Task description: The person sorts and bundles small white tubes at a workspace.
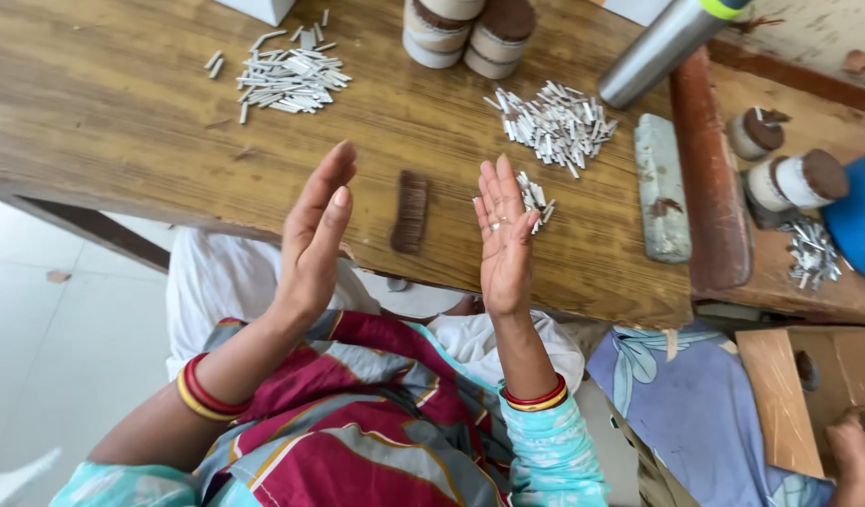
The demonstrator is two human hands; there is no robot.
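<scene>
Both my hands are raised, flat and open, palms facing each other with a gap between them: my left hand (pixel 312 246) grips nothing, fingers straight and together, and my right hand (pixel 504 244) is likewise spread, with a few small white bits stuck on its palm. Red and yellow bangles (pixel 203 394) circle my left wrist, and a matching set sits on the right. Between my hands, flat on the worn wooden table (pixel 123 103), lies a short dark brown bundle of thin sticks (pixel 411 212), touched by neither hand. Just behind my right fingers sits a small cluster of short white paper tubes (pixel 534 199); a bigger heap of white tubes (pixel 553 124) lies further back, and another white heap (pixel 290 77) is well apart at the far left. Round brown-topped rolls (pixel 470 30) stand at the table's far edge, and a grey oblong block (pixel 662 186) lies to the right
</scene>
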